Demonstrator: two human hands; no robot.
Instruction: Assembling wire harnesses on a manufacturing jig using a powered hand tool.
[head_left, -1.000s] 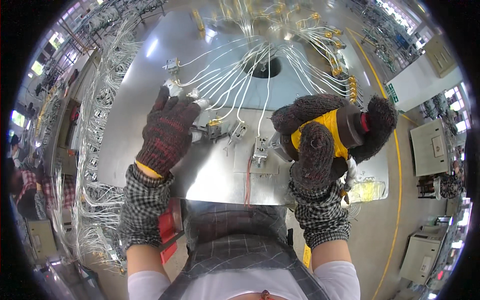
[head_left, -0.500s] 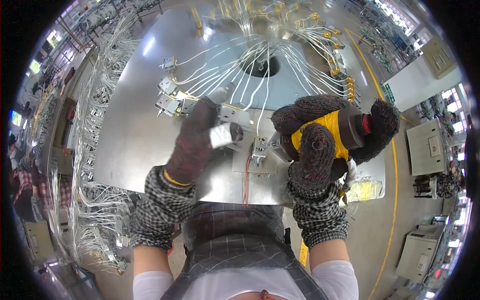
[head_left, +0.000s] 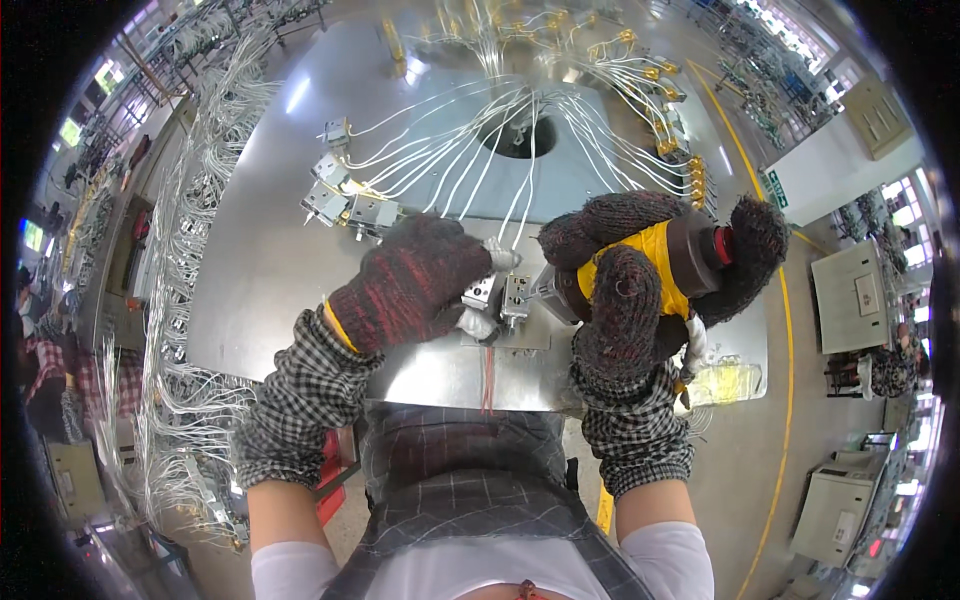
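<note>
My left hand (head_left: 415, 275), in a dark red knit glove with white-wrapped fingertips, pinches a small silvery metal box (head_left: 478, 294). Most of that box is hidden by the glove. Right beside it stands a second small metal box (head_left: 516, 297) with holes in its face, on a flat plate at the table's near part. In my right hand (head_left: 625, 300), also gloved, is a dark pistol-shaped power tool (head_left: 692, 258) wrapped in yellow. Its nose points left, close to the second box; whether they touch I cannot tell. Red wires (head_left: 487, 380) hang below the boxes.
White cables (head_left: 470, 150) fan out from a round hole (head_left: 520, 135) in the metal table (head_left: 260, 270). Several metal boxes (head_left: 335, 190) lie at the left, and gold-coloured connectors (head_left: 697, 180) line the right edge. Bundled white cables (head_left: 190, 230) hang along the left side.
My left hand has moved right and slightly down, bringing its fingertips beside the second box. A metal box on the left is less covered now. My right hand and the tool have hardly moved.
</note>
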